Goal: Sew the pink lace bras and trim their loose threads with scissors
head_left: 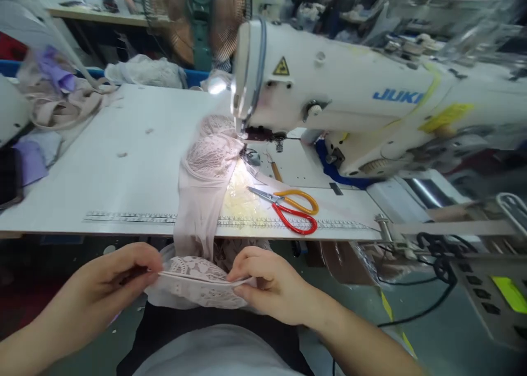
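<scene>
A pale pink lace bra (212,159) runs from beneath the sewing machine's needle area down over the table's front edge. Its lower part, lace with a light band along the edge, hangs above my lap. The left end of that edge is pinched between the thumb and fingers of my left hand (119,282). My right hand (267,280) grips the same edge farther right, fingers closed on the fabric. The edge stretches nearly straight between both hands. Scissors (284,203) with one orange and one red handle lie on the table, right of the bra, apart from my hands.
A white JUKI sewing machine (329,85) stands over the table (135,167), which has a printed ruler along its front. Purple and beige fabric pieces (66,101) lie at the left. Behind stands a fan (200,19). A metal bracket with cables (440,261) juts out at right.
</scene>
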### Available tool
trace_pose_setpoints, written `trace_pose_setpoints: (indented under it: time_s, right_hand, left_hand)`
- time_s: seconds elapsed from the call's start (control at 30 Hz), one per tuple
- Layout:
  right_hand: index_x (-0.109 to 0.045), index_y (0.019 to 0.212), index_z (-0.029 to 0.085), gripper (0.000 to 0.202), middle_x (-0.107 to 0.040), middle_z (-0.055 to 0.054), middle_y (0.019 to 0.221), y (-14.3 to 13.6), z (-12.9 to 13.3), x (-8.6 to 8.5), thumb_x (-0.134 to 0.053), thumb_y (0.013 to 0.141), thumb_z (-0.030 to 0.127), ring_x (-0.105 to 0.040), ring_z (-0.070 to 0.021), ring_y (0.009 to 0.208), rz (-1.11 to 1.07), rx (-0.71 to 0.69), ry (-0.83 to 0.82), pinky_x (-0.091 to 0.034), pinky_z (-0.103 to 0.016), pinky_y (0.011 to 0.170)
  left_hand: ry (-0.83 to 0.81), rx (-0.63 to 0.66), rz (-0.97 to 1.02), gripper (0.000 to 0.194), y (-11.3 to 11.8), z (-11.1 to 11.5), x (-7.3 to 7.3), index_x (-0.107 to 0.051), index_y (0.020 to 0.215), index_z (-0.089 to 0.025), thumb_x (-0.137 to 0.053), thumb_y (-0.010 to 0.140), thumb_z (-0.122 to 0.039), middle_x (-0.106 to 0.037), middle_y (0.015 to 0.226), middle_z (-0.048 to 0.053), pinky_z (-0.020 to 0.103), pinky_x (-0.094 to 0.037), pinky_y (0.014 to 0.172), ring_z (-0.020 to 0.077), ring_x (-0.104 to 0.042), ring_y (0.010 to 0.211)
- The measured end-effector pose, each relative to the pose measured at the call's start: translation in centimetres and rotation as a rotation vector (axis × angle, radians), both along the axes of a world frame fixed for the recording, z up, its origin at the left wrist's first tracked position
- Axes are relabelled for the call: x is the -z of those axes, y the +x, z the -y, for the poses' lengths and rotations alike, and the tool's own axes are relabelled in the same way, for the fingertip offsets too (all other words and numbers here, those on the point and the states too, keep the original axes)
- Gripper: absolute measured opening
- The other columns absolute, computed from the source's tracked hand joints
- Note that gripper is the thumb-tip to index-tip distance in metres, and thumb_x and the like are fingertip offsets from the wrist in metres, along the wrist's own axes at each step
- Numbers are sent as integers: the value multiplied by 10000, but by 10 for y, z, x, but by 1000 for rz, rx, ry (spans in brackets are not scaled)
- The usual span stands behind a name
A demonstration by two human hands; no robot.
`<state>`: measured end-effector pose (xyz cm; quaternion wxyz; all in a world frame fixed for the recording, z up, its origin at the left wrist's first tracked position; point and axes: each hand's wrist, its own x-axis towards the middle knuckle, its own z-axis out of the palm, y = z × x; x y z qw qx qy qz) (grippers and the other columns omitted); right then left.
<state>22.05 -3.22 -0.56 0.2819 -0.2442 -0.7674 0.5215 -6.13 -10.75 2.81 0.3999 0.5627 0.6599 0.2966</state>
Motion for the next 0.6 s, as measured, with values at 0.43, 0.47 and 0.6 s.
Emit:
trace_pose_setpoints:
  time_s: [0.43,0.47,0.6]
  right_hand:
    - [-700,807,192,272,-588,-25,788,5,-4,19,-741,751,455,-535,-152,713,-70,-71,-466,-413,-261,650]
    - [-702,800,196,268,-587,-25,789,5,-4,20,-752,740,452,-533,-152,711,-73,-71,-485,-412,-264,654]
    - [-716,795,223,249,-607,-29,803,6,-3,22,-777,706,447,-545,-162,714,-84,-58,-528,-427,-276,666]
  left_hand:
    - [-104,103,596,201,17,-20,-1,-542,986,-206,-611,812,-279,-630,777,-16,254,-451,650,139,-575,701]
    - [-111,95,625,195,18,-20,-1,-548,966,-202,-619,810,-295,-615,749,-23,248,-435,636,133,-562,679]
    - [-121,59,664,170,19,-24,2,-572,854,-199,-625,809,-353,-639,707,-11,263,-409,628,141,-569,650]
